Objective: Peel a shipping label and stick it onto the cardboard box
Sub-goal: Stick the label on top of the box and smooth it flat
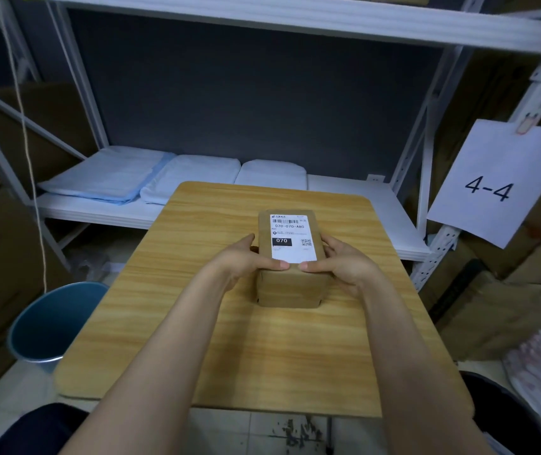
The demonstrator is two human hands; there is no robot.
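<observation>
A small brown cardboard box [290, 289] sits in the middle of the wooden table [262, 349]. A white shipping label [292, 236] with a barcode, "070-070-A80" and a black "070" block lies flat on the box's top face. My left hand [246, 262] grips the box's left side, its thumb resting on the label's near edge. On the opposite side my right hand [339, 262] holds the box, with its thumb also pressed on that near edge. The two thumbs almost meet.
A blue bin [49, 323] stands on the floor left of the table. Behind it, a white metal shelf [98, 210] carries folded white and blue packets [108, 178]. A paper sign reading "4-4" [499, 185] hangs at right. Cardboard cartons flank both sides.
</observation>
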